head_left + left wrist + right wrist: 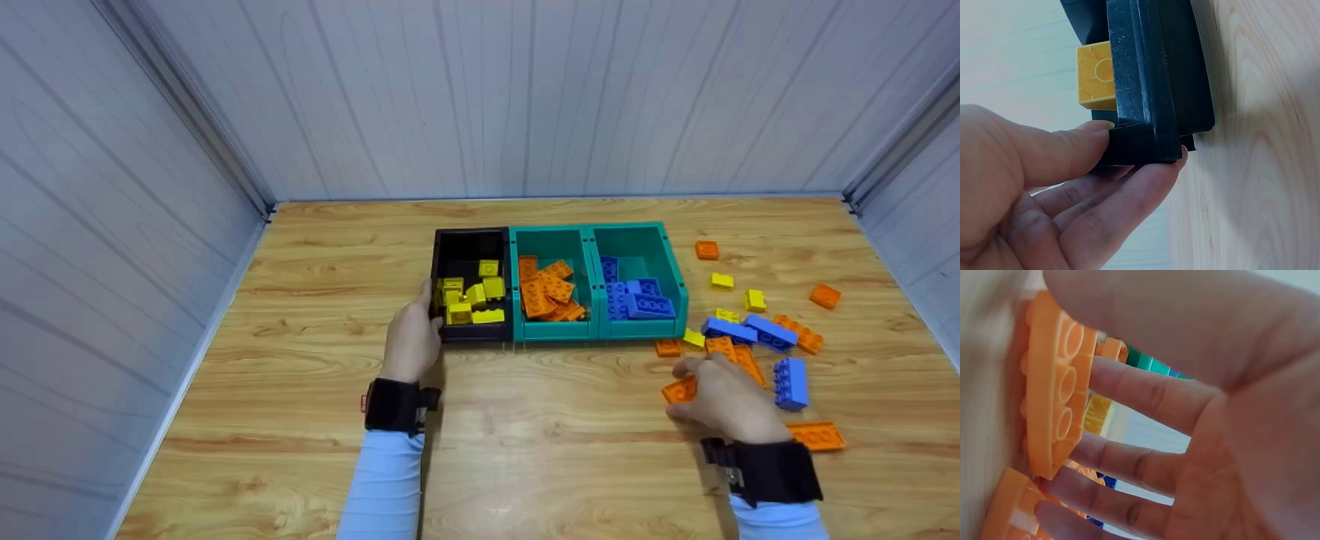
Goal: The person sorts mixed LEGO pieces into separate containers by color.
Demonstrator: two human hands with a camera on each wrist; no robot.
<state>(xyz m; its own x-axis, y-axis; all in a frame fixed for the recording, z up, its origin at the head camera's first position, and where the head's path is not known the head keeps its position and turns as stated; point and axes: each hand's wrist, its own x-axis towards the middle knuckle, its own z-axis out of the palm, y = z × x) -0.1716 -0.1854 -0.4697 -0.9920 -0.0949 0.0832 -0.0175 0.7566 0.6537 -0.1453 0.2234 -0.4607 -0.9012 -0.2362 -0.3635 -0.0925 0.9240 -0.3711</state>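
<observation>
My left hand [412, 337] grips the near left wall of the black bin [474, 335], thumb on one side and fingers on the other; the left wrist view shows a yellow brick [1095, 76] inside by the thumb. My right hand [727, 394] pinches an orange brick [679, 391] between thumb and fingers, low over the table. In the right wrist view that brick [1041, 388] lies on its side, its hollow underside towards the palm. Another orange brick [1008, 506] is near the fingertips. Whether the pinched brick touches the table I cannot tell.
Joined to the black bin are a green bin [555, 331] of orange bricks and another green bin [641, 329] of blue ones. Loose orange, yellow and blue bricks [791, 384] lie scattered on the wooden table [300, 420] at right. Panel walls [487, 97] enclose the back and sides.
</observation>
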